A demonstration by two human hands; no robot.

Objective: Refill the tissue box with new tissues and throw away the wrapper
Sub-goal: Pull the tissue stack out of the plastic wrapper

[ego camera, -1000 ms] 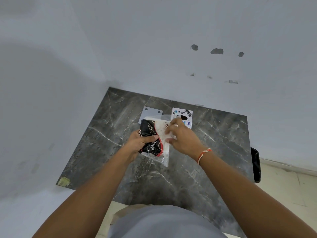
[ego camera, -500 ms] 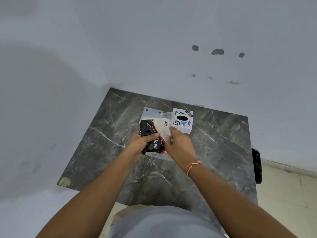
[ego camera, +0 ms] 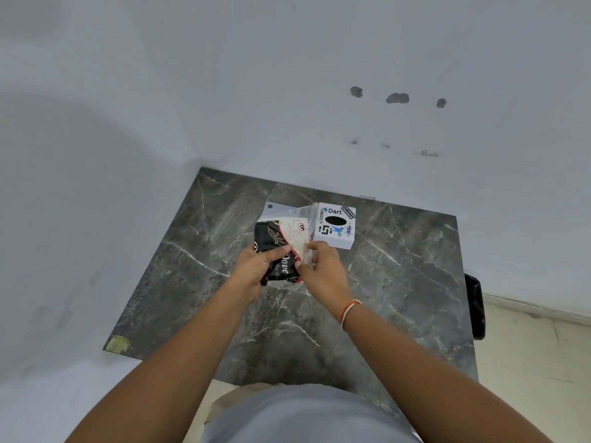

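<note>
Head cam: both hands, left (ego camera: 256, 270) & right (ego camera: 323, 270), pinch tissue pack (ego camera: 281, 247) beside tissue box (ego camera: 335, 228).

- Your left hand (ego camera: 256, 270) grips the black side of the tissue pack (ego camera: 281, 247), thumb across its printed face.
- Your right hand (ego camera: 323, 270) pinches the pack's white, clear-wrapped edge.
- The white tissue box (ego camera: 335, 230), with a dark oval opening on top, stands just beside the pack on the dark marble table (ego camera: 399, 282).
- A grey plate (ego camera: 271, 211) lies behind the pack.
</note>
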